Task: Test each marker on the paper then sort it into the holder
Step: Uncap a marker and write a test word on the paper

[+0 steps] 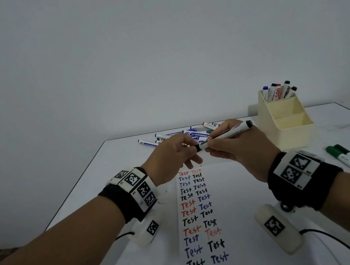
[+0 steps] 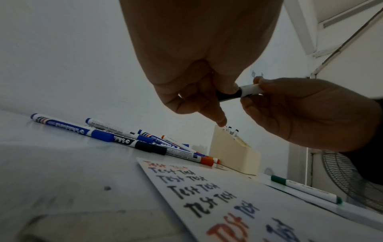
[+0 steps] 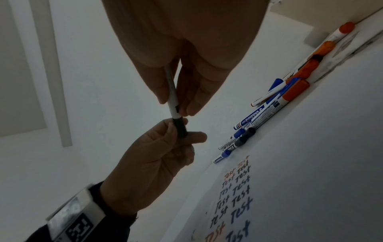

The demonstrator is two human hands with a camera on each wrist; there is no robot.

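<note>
Both hands meet above the far end of the paper (image 1: 199, 221), sharing one black marker (image 1: 226, 134). The right hand (image 1: 237, 147) grips its white barrel, fingers and thumb curled round it, with the marker's black tail pointing up and right toward the holder (image 1: 290, 128). The left hand (image 1: 169, 156) pinches the black cap (image 2: 228, 95) between thumb and fingers; the cap sits against the barrel's end, and whether it is fully seated cannot be told. The marker hangs in the air, clear of the table (image 1: 90, 217).

Under the hands the paper runs toward the person, covered in two columns of the word "Test" in black, blue and red. Just beyond the hands lies a loose heap of markers (image 1: 181, 134), blue, black and red or orange capped, crossing one another near the table's far edge; the hands hide part of the heap in the head view. To the right of the heap stands the cream holder, stepped in tiers, with several markers (image 1: 279, 90) upright in its tall back compartment; its lower front compartments show no markers. Two green markers (image 1: 347, 160) lie side by side at the right edge of the table, well apart from the paper. In the left wrist view a fan grille (image 2: 348, 176) shows past the table.
</note>
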